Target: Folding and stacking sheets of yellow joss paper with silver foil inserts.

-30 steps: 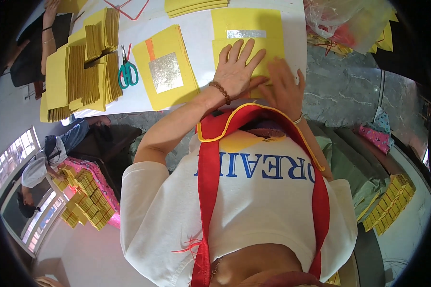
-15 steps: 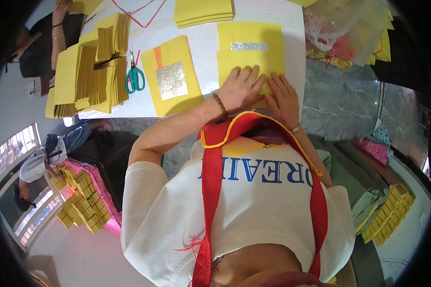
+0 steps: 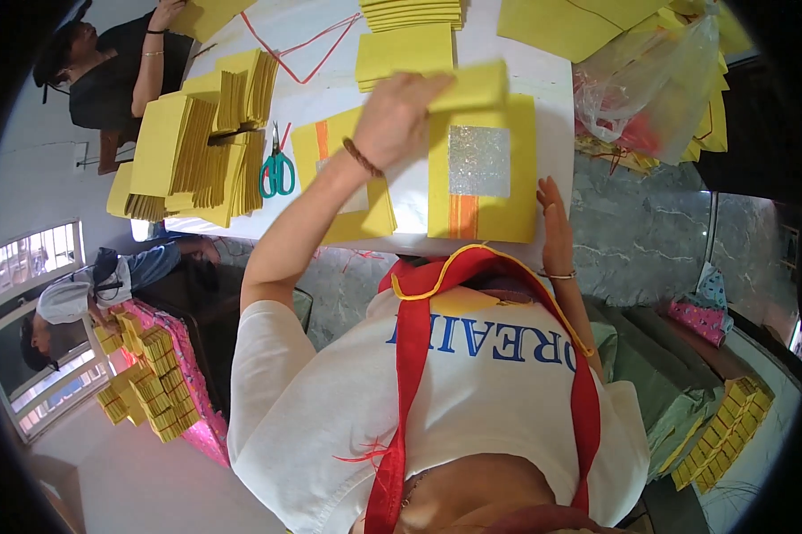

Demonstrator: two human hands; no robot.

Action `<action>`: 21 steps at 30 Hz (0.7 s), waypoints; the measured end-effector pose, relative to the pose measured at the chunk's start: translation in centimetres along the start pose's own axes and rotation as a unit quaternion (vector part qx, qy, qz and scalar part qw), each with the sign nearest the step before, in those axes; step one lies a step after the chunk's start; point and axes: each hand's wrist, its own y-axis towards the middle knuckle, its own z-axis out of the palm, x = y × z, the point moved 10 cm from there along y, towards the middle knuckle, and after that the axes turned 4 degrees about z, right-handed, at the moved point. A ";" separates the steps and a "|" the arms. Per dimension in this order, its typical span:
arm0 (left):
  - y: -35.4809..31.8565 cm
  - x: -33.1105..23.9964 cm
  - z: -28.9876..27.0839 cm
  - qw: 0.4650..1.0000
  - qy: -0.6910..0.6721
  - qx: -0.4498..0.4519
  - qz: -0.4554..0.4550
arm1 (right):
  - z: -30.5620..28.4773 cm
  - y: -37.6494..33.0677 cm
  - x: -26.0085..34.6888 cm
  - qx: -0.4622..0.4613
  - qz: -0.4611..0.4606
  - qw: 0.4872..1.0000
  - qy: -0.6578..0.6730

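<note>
My left hand (image 3: 399, 116), a bracelet on its wrist, grips a folded yellow paper sheet (image 3: 474, 87) that is smeared by motion. Under and in front of it lies a yellow paper (image 3: 481, 214) with a silver foil square and an orange strip. My right hand (image 3: 554, 222) rests on edge just beside that paper's right side, fingers straight and holding nothing. Left of it, partly behind my left forearm, sits a pile of similar yellow papers (image 3: 379, 200). Teal-handled scissors (image 3: 277, 175) lie farther left.
Bundles of folded yellow paper (image 3: 170, 147) stand at the table's left, and flat stacks (image 3: 407, 53) at the back. A clear plastic bag (image 3: 646, 93) covers the right corner. Red string (image 3: 307, 80) lies at the back. Another person (image 3: 121, 71) works at the far left.
My left hand has lifted away with a folded sheet, uncovering the foil square and orange strip. My right hand has slid off the paper to its right edge. The view has shifted slightly.
</note>
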 end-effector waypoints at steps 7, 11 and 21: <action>2.4 11.5 3.9 0.971 0.236 -0.022 0.026 | 1.7 -0.5 0.2 0.011 -0.065 0.975 -0.214; 1.7 14.8 7.2 0.962 0.266 0.053 0.006 | 1.6 -0.3 -0.3 0.010 -0.052 0.979 -0.196; 0.5 16.3 10.9 0.932 0.275 0.236 -0.033 | 1.5 0.1 -0.1 -0.008 -0.047 0.981 -0.189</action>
